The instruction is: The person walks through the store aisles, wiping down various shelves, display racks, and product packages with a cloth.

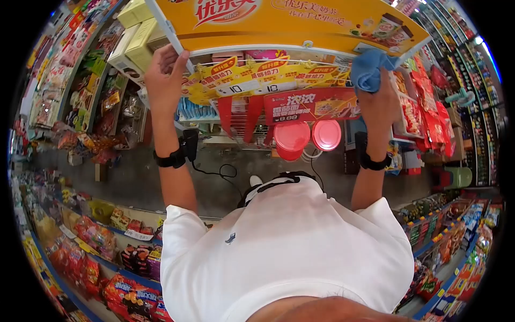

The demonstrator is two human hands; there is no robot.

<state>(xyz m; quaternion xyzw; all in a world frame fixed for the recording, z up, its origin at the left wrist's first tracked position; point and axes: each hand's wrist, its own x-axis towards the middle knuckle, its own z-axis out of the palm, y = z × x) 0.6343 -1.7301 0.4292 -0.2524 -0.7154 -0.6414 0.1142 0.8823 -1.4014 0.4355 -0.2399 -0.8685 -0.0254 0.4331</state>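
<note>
A blue cloth [369, 71] is bunched in my right hand [380, 104], pressed against the lower right part of a yellow header board [322, 27] with red and white lettering. My left hand [165, 75] has its fingers curled at the white frame [189, 65] on the board's left side; part of the grip is hidden. Below the board, yellow promotional strips [241, 78] run along a wire display rack [249, 121]. Lower on the rack hangs a red price sign [314, 105].
Two round containers with pink-red lids [292, 138] stand below the red sign. Pale yellow boxes [140, 45] are stacked left of the board. Red snack packets [429, 107] hang at the right. A black cable [220, 173] trails near the floor. Stocked shelves [107, 257] stand behind me.
</note>
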